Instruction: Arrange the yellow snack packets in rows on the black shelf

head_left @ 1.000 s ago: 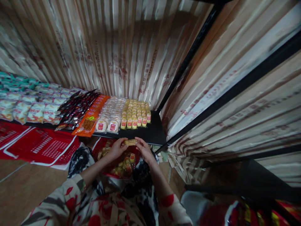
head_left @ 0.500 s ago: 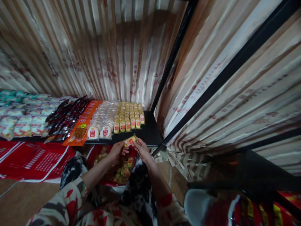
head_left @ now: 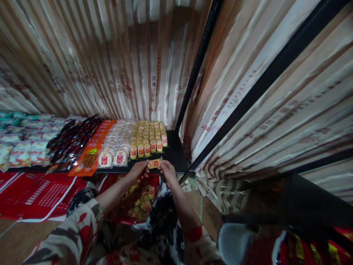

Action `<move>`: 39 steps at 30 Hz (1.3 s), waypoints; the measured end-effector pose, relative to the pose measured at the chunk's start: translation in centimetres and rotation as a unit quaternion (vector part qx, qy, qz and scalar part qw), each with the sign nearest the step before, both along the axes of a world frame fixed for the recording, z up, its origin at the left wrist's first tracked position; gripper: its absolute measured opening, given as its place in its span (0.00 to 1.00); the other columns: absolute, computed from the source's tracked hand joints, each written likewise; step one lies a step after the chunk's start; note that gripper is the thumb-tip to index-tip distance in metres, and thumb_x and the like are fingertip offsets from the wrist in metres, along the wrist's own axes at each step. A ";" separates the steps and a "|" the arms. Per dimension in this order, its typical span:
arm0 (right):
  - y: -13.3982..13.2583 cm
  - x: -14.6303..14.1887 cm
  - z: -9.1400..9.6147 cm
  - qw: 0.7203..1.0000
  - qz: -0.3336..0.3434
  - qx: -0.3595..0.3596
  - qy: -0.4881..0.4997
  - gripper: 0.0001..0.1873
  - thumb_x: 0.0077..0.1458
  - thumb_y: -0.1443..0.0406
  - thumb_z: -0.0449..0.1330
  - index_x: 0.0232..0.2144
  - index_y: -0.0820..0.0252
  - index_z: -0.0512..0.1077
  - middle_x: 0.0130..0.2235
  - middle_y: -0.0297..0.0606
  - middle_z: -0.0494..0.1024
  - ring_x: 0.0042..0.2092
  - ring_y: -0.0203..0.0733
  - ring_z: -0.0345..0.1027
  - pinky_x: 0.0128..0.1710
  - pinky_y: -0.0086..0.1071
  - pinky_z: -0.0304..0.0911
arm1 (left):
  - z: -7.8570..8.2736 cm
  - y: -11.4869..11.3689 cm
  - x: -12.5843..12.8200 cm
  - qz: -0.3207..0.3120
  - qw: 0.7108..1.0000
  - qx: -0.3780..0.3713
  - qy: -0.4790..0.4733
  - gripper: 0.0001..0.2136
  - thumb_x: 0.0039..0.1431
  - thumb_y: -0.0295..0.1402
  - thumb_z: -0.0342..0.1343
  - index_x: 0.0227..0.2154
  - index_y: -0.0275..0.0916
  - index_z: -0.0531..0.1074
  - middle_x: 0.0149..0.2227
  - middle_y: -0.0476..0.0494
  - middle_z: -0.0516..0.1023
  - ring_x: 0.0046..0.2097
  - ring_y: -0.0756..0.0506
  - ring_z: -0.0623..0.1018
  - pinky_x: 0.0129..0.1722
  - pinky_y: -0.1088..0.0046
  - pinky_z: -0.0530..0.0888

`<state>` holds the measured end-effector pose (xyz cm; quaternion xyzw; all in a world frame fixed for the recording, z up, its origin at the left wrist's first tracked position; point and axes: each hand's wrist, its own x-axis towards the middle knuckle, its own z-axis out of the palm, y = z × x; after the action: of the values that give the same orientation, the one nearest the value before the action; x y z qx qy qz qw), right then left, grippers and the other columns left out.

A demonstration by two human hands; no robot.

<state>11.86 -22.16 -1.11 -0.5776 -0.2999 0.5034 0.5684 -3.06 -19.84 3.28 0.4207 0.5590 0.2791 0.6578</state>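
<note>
Between my two hands is a small yellow wrapped snack cake (head_left: 154,163) with a red label, held level just in front of the shelf edge. My left hand (head_left: 139,170) pinches its left end, and my right hand (head_left: 168,170) pinches the right end. Beyond them, rows of the same yellow wrapped cakes (head_left: 147,148) stand on the black shelf (head_left: 176,156). Below my hands a red basket (head_left: 121,213) between my knees holds a loose heap of yellow packs (head_left: 143,202).
Left of the yellow cakes lie clear packs of round white cakes (head_left: 120,157), an orange packet (head_left: 87,158), dark shiny packets (head_left: 68,143) and white packets (head_left: 20,156). Red bags (head_left: 41,195) lie below the shelf. A black post (head_left: 193,81) and pleated curtain (head_left: 124,55) rise behind. A pale stool (head_left: 234,239) is lower right.
The wrapped cake has turned from a tilt to nearly level. Both hands stay on its ends. The view has shifted slightly, showing more of the basket.
</note>
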 end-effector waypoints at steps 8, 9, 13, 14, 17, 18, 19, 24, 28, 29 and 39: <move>1.0 1.3 -0.7 0.965 0.076 0.067 -0.242 0.11 0.45 0.60 0.59 0.34 0.54 0.72 0.30 0.32 0.73 0.31 0.36 0.68 0.35 0.31 0.62 | -0.2 3.2 0.9 0.020 0.997 0.063 0.029 0.14 0.53 0.40 0.53 0.25 0.32 0.71 0.23 0.45 0.75 0.20 0.54 0.71 0.17 0.81 0.63; 0.9 1.4 -0.6 0.949 0.077 0.072 -0.298 0.09 0.45 0.61 0.59 0.32 0.55 0.73 0.31 0.34 0.73 0.33 0.38 0.67 0.37 0.32 0.62 | 0.0 3.7 0.9 -0.007 0.996 0.077 0.042 0.14 0.53 0.40 0.53 0.24 0.32 0.71 0.21 0.46 0.74 0.19 0.54 0.70 0.18 0.80 0.63; 0.5 1.4 0.2 0.872 0.067 0.086 -0.478 0.19 0.45 0.62 0.61 0.43 0.58 0.71 0.43 0.44 0.72 0.44 0.47 0.64 0.46 0.39 0.59 | 0.9 5.3 1.0 -0.130 0.971 0.136 0.149 0.13 0.50 0.39 0.54 0.17 0.36 0.69 0.13 0.52 0.67 0.17 0.53 0.67 0.19 0.79 0.63; 0.4 1.3 0.4 0.855 0.071 0.097 -0.504 0.23 0.46 0.62 0.60 0.47 0.58 0.68 0.46 0.44 0.71 0.46 0.48 0.62 0.47 0.39 0.58 | 1.1 5.5 1.2 -0.148 0.961 0.148 0.178 0.13 0.50 0.39 0.54 0.16 0.36 0.68 0.12 0.52 0.66 0.17 0.52 0.67 0.19 0.79 0.63; 0.5 0.9 0.8 0.822 0.106 0.125 -0.545 0.27 0.50 0.61 0.58 0.53 0.56 0.63 0.48 0.43 0.71 0.48 0.49 0.60 0.47 0.39 0.58 | 1.3 5.9 1.7 -0.169 0.939 0.178 0.239 0.14 0.51 0.40 0.52 0.16 0.37 0.69 0.12 0.52 0.66 0.18 0.51 0.68 0.20 0.78 0.63; 0.7 0.8 0.8 0.815 0.118 0.128 -0.553 0.26 0.51 0.61 0.57 0.53 0.57 0.62 0.47 0.43 0.71 0.47 0.48 0.60 0.47 0.39 0.58 | 1.2 6.0 1.9 -0.169 0.935 0.187 0.251 0.15 0.52 0.40 0.51 0.16 0.37 0.69 0.12 0.51 0.67 0.18 0.51 0.69 0.20 0.78 0.63; 0.8 0.7 0.7 0.809 0.125 0.129 -0.560 0.26 0.51 0.61 0.56 0.53 0.58 0.62 0.46 0.43 0.72 0.46 0.49 0.60 0.47 0.38 0.58 | 1.2 6.1 2.1 -0.169 0.930 0.195 0.261 0.15 0.52 0.41 0.51 0.17 0.37 0.69 0.13 0.50 0.67 0.19 0.50 0.69 0.21 0.78 0.63; 1.9 0.2 -0.3 0.801 0.101 0.111 -0.579 0.22 0.53 0.61 0.54 0.50 0.61 0.65 0.42 0.45 0.72 0.43 0.48 0.62 0.46 0.38 0.58 | 0.4 6.2 2.8 -0.126 0.919 0.256 0.270 0.12 0.53 0.41 0.50 0.25 0.36 0.71 0.18 0.49 0.71 0.23 0.49 0.71 0.27 0.76 0.66; 3.2 -0.2 -1.1 0.815 0.046 0.095 -0.571 0.21 0.53 0.62 0.52 0.49 0.65 0.65 0.40 0.47 0.71 0.42 0.47 0.62 0.44 0.39 0.58 | -0.8 5.3 2.9 -0.024 0.901 0.339 0.270 0.10 0.53 0.33 0.50 0.37 0.35 0.69 0.33 0.43 0.74 0.34 0.48 0.73 0.38 0.72 0.69; 3.5 -0.3 -1.3 0.819 0.034 0.095 -0.564 0.22 0.53 0.63 0.52 0.49 0.65 0.64 0.40 0.47 0.70 0.42 0.47 0.62 0.44 0.39 0.59 | -1.2 5.0 2.8 -0.011 0.897 0.353 0.268 0.11 0.54 0.31 0.49 0.39 0.35 0.68 0.37 0.41 0.73 0.37 0.48 0.73 0.40 0.71 0.69; 6.3 -1.2 -2.0 0.861 -0.036 0.104 -0.497 0.17 0.49 0.66 0.54 0.44 0.63 0.62 0.39 0.45 0.69 0.43 0.46 0.62 0.45 0.38 0.59 | -2.1 3.4 2.7 -0.064 0.903 0.361 0.224 0.13 0.53 0.27 0.47 0.41 0.37 0.69 0.45 0.40 0.73 0.48 0.46 0.71 0.52 0.67 0.65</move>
<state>10.64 -15.88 -3.11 -0.6994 -0.5721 0.0942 0.4180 -0.35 -16.47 1.18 0.7158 0.5244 0.3177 0.3343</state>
